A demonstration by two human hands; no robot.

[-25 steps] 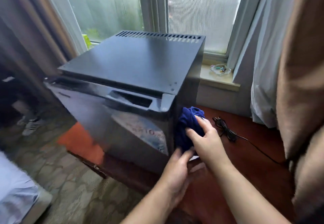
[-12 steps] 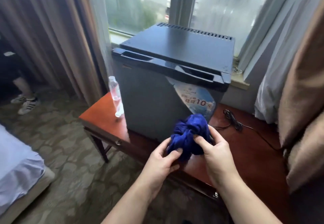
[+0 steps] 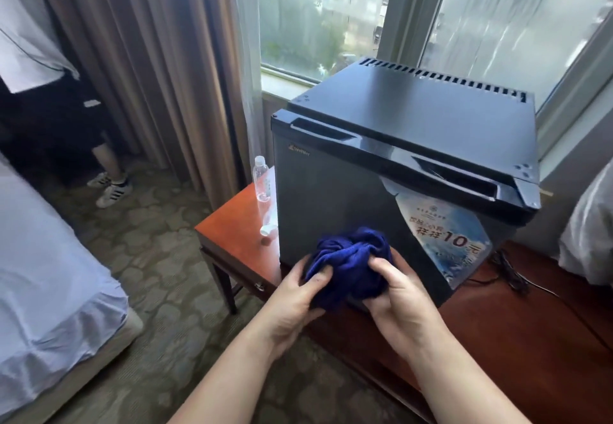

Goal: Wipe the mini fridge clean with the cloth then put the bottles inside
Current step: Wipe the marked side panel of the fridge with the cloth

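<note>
Nearest, both forearms come in from the bottom edge, cut off below the elbows. The left hand [image 3: 292, 294] and right hand [image 3: 396, 291] are closed on a bunched blue cloth [image 3: 348, 261], one at each side, thumbs pressed into the folds; the fingers behind the cloth are hidden. The cloth sits at the lower front of the mini fridge [image 3: 331, 198]; whether it touches the door cannot be told.

The fridge stands shut on a reddish wooden table [image 3: 232, 234], its front close to the table's near edge, with a strip of bare tabletop to its left. A printed sticker [image 3: 444, 234] covers the door's lower right; its smaller writing is too blurred to read. A black cord [image 3: 507, 274] lies on the wood at the right, partly behind the fridge.

To the left of the fridge, one clear bottle [image 3: 261, 180] stands upright and a second bottle [image 3: 270, 218] lies on its side, mostly hidden by the fridge's edge.

Left of the table is patterned carpet [image 3: 149, 258], then a bed corner [image 3: 49, 274]. Farther left a standing person's legs [image 3: 106, 165] show, cut off above. Curtains [image 3: 149, 59] and a window [image 3: 315, 19] lie behind.
</note>
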